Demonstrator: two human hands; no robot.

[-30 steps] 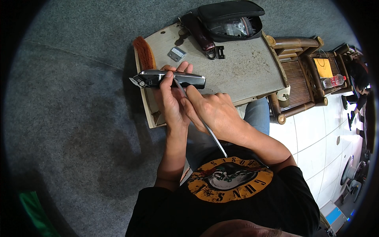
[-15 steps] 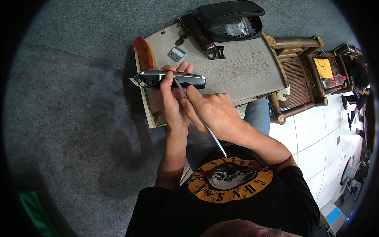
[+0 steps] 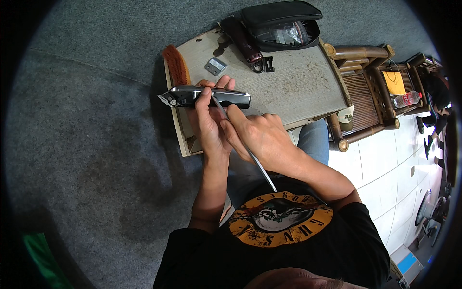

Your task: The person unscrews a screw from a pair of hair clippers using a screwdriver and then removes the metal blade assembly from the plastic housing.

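My left hand (image 3: 210, 126) is wrapped round a black and silver hair clipper (image 3: 232, 98), its blade end pointing left and its thumb resting on the near side. Pinched in my right hand (image 3: 264, 137) is a long, slim silver metal tool (image 3: 260, 167), whose exact kind I cannot make out. One end of it touches the clipper's body beside my left thumb; the other slants back toward my shirt. Beyond the clipper, a detached clipper blade (image 3: 215, 66) lies on the small table (image 3: 293, 89).
A brush with orange-brown bristles (image 3: 176, 66) lies at the table's left edge. Farther back are a dark red clipper (image 3: 242, 41), a small black part (image 3: 269, 64) and an unzipped black case (image 3: 281, 17). Hair clippings dot the tabletop. Bamboo chairs (image 3: 358, 91) stand at the right, with a bottle (image 3: 407, 99).
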